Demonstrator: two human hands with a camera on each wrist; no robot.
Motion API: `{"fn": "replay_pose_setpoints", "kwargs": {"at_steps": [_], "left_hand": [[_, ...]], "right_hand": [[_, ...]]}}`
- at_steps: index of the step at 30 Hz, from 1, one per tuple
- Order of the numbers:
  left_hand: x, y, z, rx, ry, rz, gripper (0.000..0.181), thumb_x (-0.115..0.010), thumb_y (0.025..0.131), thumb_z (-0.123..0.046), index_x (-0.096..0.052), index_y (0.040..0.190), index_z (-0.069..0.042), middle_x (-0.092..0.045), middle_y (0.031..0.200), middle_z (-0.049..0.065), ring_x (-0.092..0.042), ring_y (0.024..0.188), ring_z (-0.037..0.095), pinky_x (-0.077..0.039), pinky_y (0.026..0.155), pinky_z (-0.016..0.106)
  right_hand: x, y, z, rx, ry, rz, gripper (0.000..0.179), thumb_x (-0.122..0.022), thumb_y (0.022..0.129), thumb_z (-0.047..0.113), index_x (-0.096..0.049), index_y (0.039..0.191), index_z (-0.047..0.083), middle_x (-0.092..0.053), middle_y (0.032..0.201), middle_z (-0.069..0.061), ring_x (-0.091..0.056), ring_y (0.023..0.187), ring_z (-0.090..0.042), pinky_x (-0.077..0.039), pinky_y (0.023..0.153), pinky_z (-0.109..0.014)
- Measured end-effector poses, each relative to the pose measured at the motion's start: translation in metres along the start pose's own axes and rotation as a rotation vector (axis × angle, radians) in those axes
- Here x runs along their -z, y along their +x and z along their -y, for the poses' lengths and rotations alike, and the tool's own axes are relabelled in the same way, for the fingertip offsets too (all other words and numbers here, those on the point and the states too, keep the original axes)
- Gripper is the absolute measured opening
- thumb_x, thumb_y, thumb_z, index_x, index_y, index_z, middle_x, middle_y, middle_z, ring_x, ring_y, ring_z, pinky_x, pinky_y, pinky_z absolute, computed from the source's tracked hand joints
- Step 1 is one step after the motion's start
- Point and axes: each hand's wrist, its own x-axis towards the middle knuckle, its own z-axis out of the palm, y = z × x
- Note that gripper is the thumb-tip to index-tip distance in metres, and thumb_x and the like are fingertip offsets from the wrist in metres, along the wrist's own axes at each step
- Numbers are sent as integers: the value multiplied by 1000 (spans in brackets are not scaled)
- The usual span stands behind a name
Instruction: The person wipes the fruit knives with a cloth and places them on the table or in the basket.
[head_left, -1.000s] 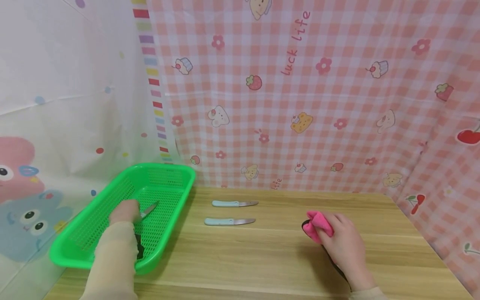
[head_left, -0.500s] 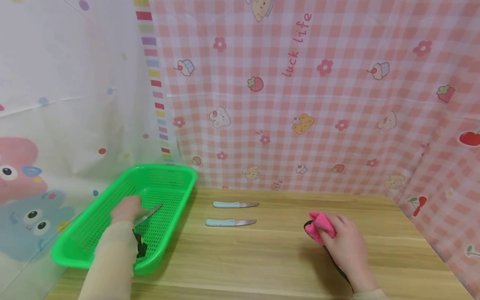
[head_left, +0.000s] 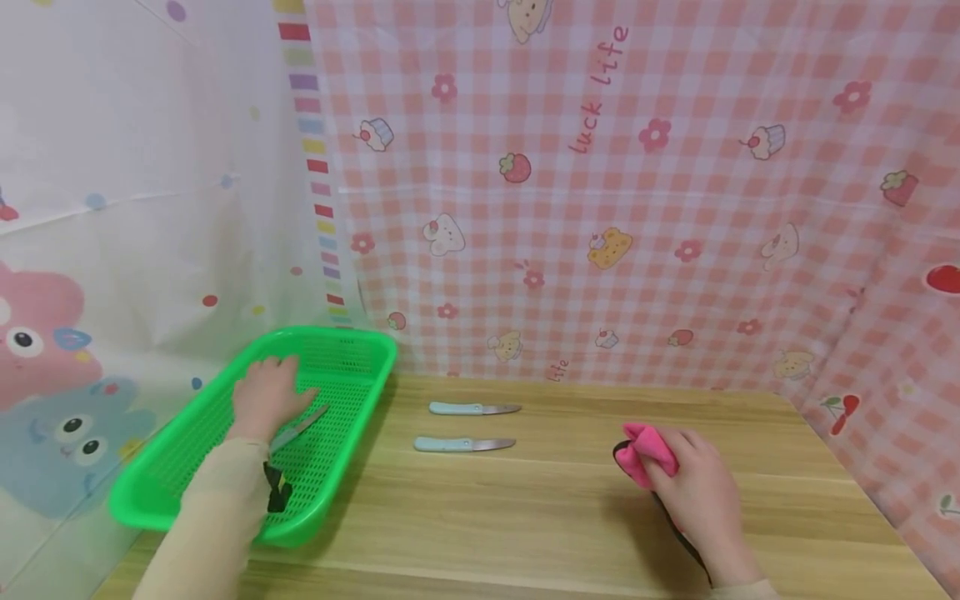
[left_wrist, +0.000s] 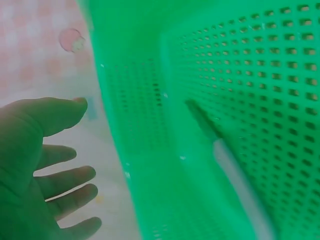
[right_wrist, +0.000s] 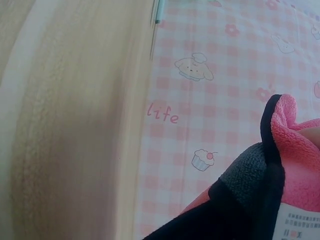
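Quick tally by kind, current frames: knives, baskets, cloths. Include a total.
Knives: 3 visible, 1 of them inside the basket
Baskets: 1, green
Cloths: 1, pink, in the right hand
Total: 5

Knives come to three: two on the one wooden table, namely a farther knife and a nearer knife, and a third knife (the only one in the single green basket). There is one pink cloth. Hands number two, one left hand and one right hand, with two pale sleeves, one per arm.
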Motion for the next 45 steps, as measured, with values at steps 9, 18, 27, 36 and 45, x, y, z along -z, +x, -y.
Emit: {"fn": "replay_pose_setpoints", "kwargs": {"at_steps": [9, 18, 27, 36, 45], "left_hand": [[28, 4, -38, -148, 53, -206, 67, -72, 88, -34, -48, 133, 10, -54, 124, 34, -50, 112, 52, -44, 87, 64], [48, -4, -95, -248, 24, -290, 71, -77, 84, -36, -51, 134, 6, -58, 124, 27, -52, 114, 47, -45, 90, 61], [26, -20, -146, -358, -50, -306, 76, -81, 81, -41, -52, 136, 1, -59, 125, 23, -55, 113, 42, -46, 91, 57], [-24, -29, -176, -412, -110, -243, 67, -82, 80, -41, -57, 130, -5, -60, 121, 19, -56, 111, 38, -48, 89, 54], [-64, -27, -186, -356, -121, -8, 67, -75, 85, -46, -55, 136, -9, -59, 126, 16, -53, 117, 37, -43, 97, 53]], "right_hand": [[1, 0, 0, 4, 2, -2, 28, -80, 80, 12, -72, 106, 8, -67, 95, -16, -63, 87, -39, -48, 70, -56], [0, 0, -2, 0, -2, -6, 27, -80, 80, 13, -72, 105, 7, -67, 94, -16, -63, 86, -39, -49, 69, -55], [0, -1, -2, -3, -9, -7, 28, -81, 80, 15, -72, 106, 8, -67, 95, -15, -63, 86, -39, -49, 68, -56], [0, -1, -2, -10, -19, 8, 29, -81, 81, 17, -72, 106, 8, -67, 95, -14, -63, 85, -38, -49, 66, -56], [0, -2, -2, -16, -23, 4, 29, -82, 80, 18, -72, 106, 8, -67, 97, -16, -63, 88, -39, -50, 69, -57]]}}
